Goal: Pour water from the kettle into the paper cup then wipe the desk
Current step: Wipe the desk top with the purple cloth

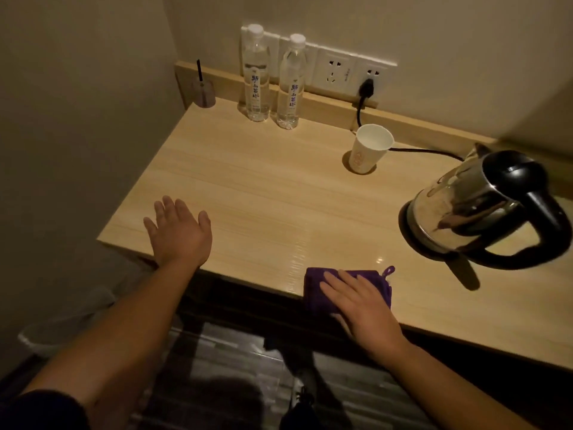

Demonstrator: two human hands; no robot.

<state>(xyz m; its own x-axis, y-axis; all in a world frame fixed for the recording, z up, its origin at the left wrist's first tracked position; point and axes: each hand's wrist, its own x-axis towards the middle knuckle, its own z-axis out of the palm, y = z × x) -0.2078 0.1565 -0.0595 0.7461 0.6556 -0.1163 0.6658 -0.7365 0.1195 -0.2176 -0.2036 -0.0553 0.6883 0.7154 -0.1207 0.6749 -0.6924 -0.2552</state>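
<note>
A steel kettle (471, 209) with a black lid and handle stands on its base at the right of the wooden desk (248, 187). A white paper cup (369, 152) stands upright behind it, near the back rail. A folded purple cloth (313, 290) lies at the desk's front edge. My right hand (359, 302) rests flat on the cloth, fingers spread, pressing it down. My left hand (178, 231) hovers over the desk's front left corner, palm down, fingers apart, holding nothing.
Two water bottles (255, 76) stand at the back by the wall sockets (338, 71). The kettle's black cord (361, 110) runs from a socket behind the cup. A small glass with a dark stick (203, 91) sits in the back left corner. Walls close in left and behind.
</note>
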